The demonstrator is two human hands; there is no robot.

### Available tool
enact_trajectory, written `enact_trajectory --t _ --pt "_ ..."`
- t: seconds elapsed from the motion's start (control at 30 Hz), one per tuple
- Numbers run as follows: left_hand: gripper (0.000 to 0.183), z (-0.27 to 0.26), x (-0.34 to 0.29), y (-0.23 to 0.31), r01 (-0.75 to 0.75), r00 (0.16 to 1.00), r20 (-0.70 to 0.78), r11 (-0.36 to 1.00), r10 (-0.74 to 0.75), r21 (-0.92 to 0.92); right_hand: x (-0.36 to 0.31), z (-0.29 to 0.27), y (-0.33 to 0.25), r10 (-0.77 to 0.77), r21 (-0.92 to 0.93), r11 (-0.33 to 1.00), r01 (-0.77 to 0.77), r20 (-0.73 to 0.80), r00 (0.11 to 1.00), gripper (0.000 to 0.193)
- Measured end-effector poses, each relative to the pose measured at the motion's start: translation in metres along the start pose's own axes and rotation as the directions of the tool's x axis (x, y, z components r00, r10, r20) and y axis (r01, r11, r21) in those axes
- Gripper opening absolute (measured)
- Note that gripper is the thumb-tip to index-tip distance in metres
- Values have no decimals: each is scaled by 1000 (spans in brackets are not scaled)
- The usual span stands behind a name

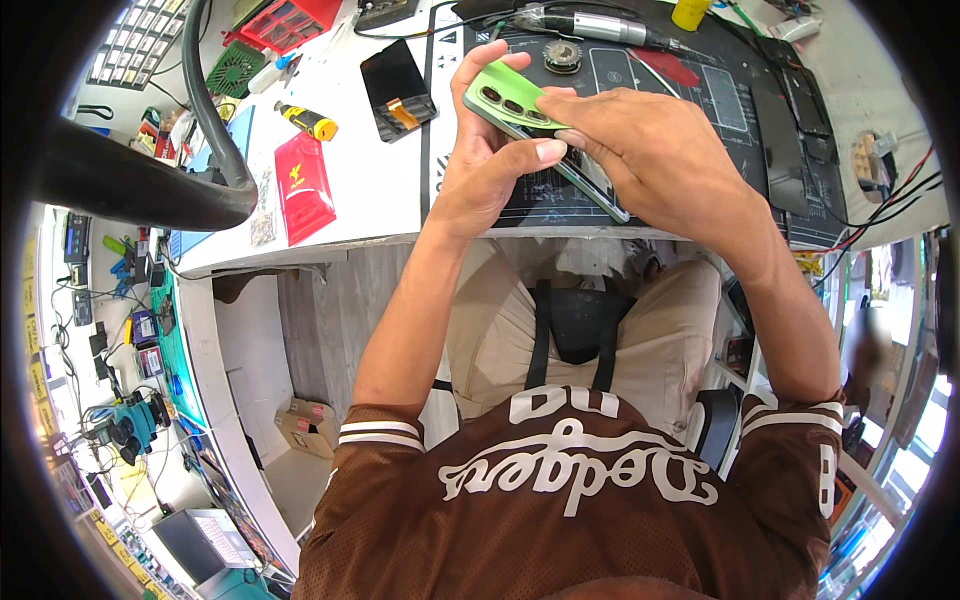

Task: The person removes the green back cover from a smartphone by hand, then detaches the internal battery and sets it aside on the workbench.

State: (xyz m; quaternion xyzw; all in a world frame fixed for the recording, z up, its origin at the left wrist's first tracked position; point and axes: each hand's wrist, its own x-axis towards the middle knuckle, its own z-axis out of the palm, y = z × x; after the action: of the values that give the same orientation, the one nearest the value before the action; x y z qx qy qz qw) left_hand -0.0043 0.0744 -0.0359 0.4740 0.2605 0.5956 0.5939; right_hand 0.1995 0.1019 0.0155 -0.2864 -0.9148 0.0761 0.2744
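Note:
My left hand (478, 178) is wrapped round a phone (598, 195), which it holds tilted above the front edge of the bench. Its thumb presses on the phone's near side. Over the upper part of the phone lies a light green back cover (505, 90) with a row of camera openings. This cover stands at an angle to the phone body, and a dark gap shows between them. My right hand (665, 150) is closed on the cover's edge, thumb and fingertips beside the camera openings. The right palm hides much of the phone's lower half.
A black work mat (720, 135) carries an electric screwdriver (590, 25) and a small round metal part (562, 57). To the left lie a dark phone screen (398, 85), a red packet (304, 190) and a yellow-black tube (308, 122). A thick black arm (140, 175) crosses the left side.

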Motion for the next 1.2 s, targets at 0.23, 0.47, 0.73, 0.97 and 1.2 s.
enact_trajectory --t 0.23,0.47,0.73,0.97,1.2 --pt "103 -3 1 -2 -8 1000 19 1000 8 -11 1 -6 -4 103 54 993 -107 74 992 32" --pt "103 -4 0 -2 -16 1000 26 1000 16 -3 0 -4 -3 136 74 987 -140 59 989 31" --pt "105 -3 0 3 4 1000 4 1000 -4 13 3 -5 0 112 94 989 -116 48 993 27" --pt "106 1 1 6 37 999 -27 999 -37 8 5 -2 8 101 181 978 -102 15 995 27" --pt "107 -4 0 2 40 999 -37 999 -39 28 7 -3 8 122 224 966 -128 39 992 28"
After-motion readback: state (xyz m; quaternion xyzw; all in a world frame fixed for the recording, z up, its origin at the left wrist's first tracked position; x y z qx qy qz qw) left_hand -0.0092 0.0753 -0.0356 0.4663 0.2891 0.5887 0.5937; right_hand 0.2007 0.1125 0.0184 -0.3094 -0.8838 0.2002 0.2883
